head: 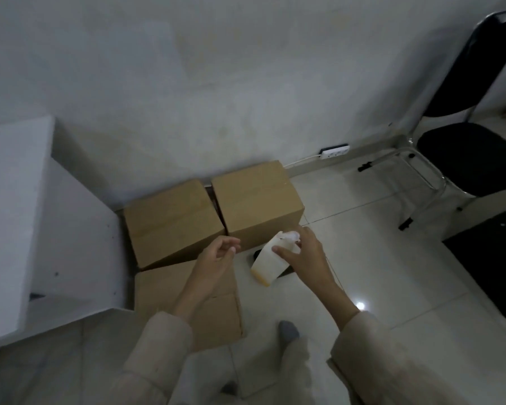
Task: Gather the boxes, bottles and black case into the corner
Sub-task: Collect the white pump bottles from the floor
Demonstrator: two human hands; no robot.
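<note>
White cabinet [27, 217] stands against the wall; three cardboard boxes sit just right of it: left box [173, 220], right box [257, 203], front box [199, 305] nearest the person. Right of the front box, right hand [304, 255] grips a tilted white bottle [270, 261] (yellowish at its base) above a mostly hidden black case [256, 254]. Left hand [216, 255] hovers over the front box, fingers loosely curled, holding nothing.

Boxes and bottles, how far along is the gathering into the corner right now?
Mostly done, it seems. Three cardboard boxes sit in the corner: two against the wall and a third in front. In hand: the right hand grips a white bottle, tilted above the floor beside the boxes; the left hand hovers empty. Left: setting the bottle down. A dark object lies beneath it, possibly the black case.
</note>
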